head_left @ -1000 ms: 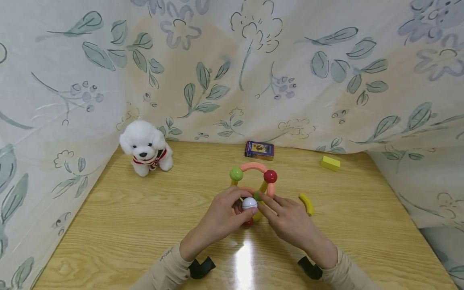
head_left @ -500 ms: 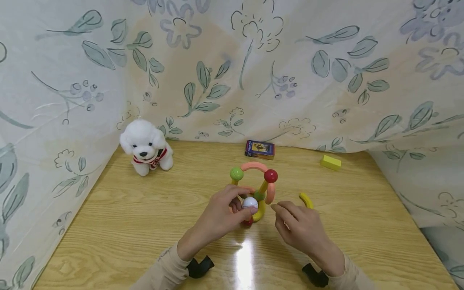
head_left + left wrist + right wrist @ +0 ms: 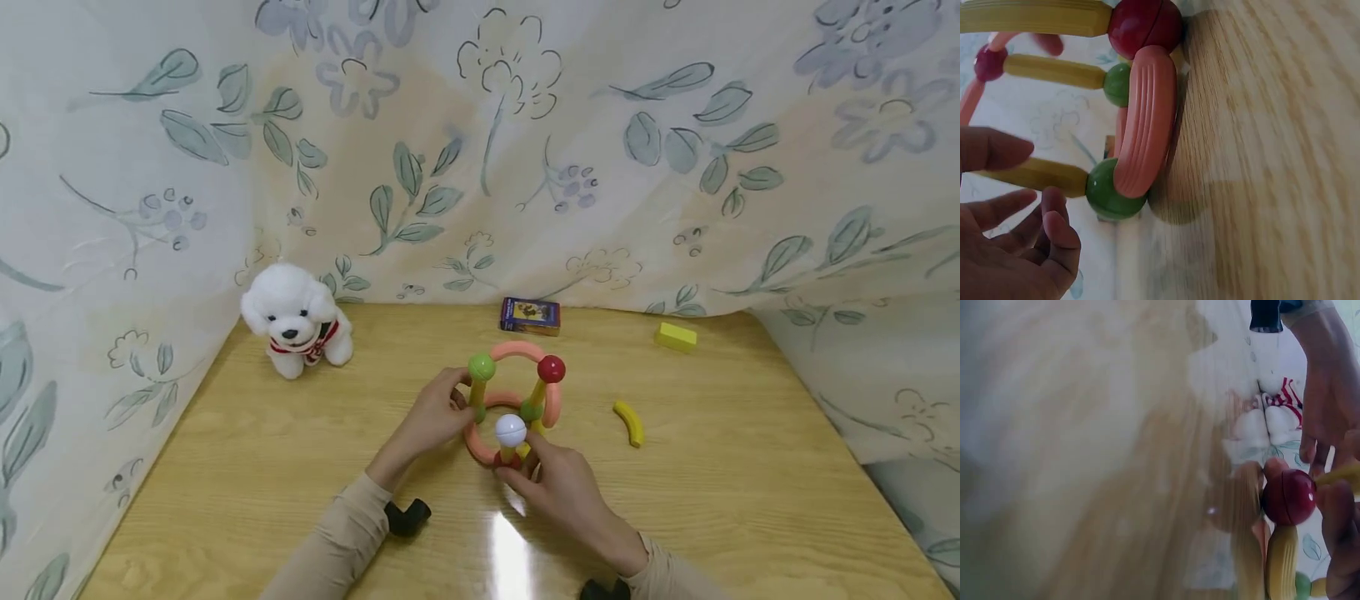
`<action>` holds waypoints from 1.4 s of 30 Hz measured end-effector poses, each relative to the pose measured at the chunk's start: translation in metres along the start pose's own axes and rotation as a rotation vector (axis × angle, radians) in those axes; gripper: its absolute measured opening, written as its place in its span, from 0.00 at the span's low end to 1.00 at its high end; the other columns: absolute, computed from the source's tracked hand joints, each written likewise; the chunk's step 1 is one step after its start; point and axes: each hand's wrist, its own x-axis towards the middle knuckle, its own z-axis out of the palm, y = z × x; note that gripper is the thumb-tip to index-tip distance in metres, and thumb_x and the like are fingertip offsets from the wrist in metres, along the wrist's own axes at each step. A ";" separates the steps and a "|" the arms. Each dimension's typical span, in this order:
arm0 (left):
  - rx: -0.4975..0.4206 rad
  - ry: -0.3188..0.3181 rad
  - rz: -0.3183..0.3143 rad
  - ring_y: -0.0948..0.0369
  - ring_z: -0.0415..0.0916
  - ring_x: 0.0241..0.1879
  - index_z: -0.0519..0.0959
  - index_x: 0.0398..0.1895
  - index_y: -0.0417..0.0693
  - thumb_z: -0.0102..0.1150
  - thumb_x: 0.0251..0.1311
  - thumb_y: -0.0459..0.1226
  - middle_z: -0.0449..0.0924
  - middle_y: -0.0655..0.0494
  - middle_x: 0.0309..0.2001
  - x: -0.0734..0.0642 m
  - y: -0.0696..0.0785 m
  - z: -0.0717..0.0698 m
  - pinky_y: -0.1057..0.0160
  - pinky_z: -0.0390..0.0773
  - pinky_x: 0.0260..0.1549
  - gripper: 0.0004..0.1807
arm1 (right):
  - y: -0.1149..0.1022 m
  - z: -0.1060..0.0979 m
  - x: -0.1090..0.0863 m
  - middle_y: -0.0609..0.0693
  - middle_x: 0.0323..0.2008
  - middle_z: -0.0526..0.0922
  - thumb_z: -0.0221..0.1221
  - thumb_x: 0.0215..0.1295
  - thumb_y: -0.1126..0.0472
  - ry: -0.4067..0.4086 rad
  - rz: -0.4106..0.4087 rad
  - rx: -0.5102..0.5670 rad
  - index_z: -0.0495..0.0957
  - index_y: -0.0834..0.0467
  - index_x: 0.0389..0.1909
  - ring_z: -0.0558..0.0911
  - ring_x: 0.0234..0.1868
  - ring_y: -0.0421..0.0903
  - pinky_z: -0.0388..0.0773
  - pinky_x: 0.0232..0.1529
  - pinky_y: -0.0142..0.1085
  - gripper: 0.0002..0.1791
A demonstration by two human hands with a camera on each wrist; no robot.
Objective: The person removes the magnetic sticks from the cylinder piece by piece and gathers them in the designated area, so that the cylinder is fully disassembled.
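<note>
A toy frame of coloured balls and ribbed rods stands on the table in the head view. Its upper corners are a green ball [image 3: 482, 367] and a red ball [image 3: 551, 368], joined by a curved pink rod [image 3: 517, 348]. My left hand [image 3: 431, 421] holds the upright yellow rod [image 3: 1063, 178] on the left, thumb on one side and fingers on the other. At the near corner, a white ball [image 3: 511, 429] tops a short yellow rod, which my right hand [image 3: 562, 483] pinches just above the lower red ball [image 3: 1289, 497].
A white plush dog [image 3: 294, 321] sits at the back left. Behind the frame lies a small card box [image 3: 530, 316]. A yellow block [image 3: 676, 337] is at the back right, and a loose curved yellow rod [image 3: 629, 423] lies right of the frame.
My left hand has let go of the white ball and moved left to the yellow upright. My right hand has come in to the rod under the white ball. The view has shifted slightly.
</note>
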 end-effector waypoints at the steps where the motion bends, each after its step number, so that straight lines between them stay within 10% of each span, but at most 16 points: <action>1: 0.003 -0.014 0.010 0.60 0.75 0.36 0.76 0.56 0.41 0.63 0.54 0.31 0.77 0.45 0.48 0.000 -0.001 0.001 0.66 0.75 0.32 0.23 | -0.001 0.002 0.001 0.39 0.19 0.79 0.71 0.54 0.55 0.014 -0.010 -0.001 0.79 0.52 0.37 0.70 0.19 0.25 0.67 0.20 0.20 0.13; 15: 0.095 0.014 0.045 0.63 0.74 0.28 0.80 0.33 0.48 0.66 0.60 0.39 0.79 0.57 0.27 -0.006 0.006 0.005 0.70 0.73 0.26 0.05 | 0.006 -0.008 -0.003 0.41 0.23 0.83 0.71 0.52 0.62 0.080 0.046 -0.074 0.80 0.51 0.30 0.67 0.19 0.25 0.67 0.20 0.22 0.09; 33: 0.059 -0.127 0.037 0.66 0.76 0.32 0.77 0.41 0.44 0.67 0.58 0.42 0.81 0.54 0.35 -0.039 0.021 0.028 0.71 0.77 0.28 0.14 | 0.043 -0.033 0.003 0.48 0.26 0.84 0.70 0.55 0.62 0.063 0.178 -0.075 0.79 0.56 0.35 0.68 0.17 0.29 0.67 0.17 0.26 0.09; 42: 0.083 -0.184 0.014 0.64 0.76 0.33 0.76 0.48 0.41 0.67 0.56 0.36 0.79 0.49 0.43 -0.040 0.024 0.010 0.70 0.76 0.28 0.18 | 0.051 -0.060 0.009 0.51 0.30 0.83 0.60 0.55 0.70 0.008 0.268 -0.063 0.81 0.59 0.39 0.68 0.17 0.32 0.66 0.17 0.28 0.11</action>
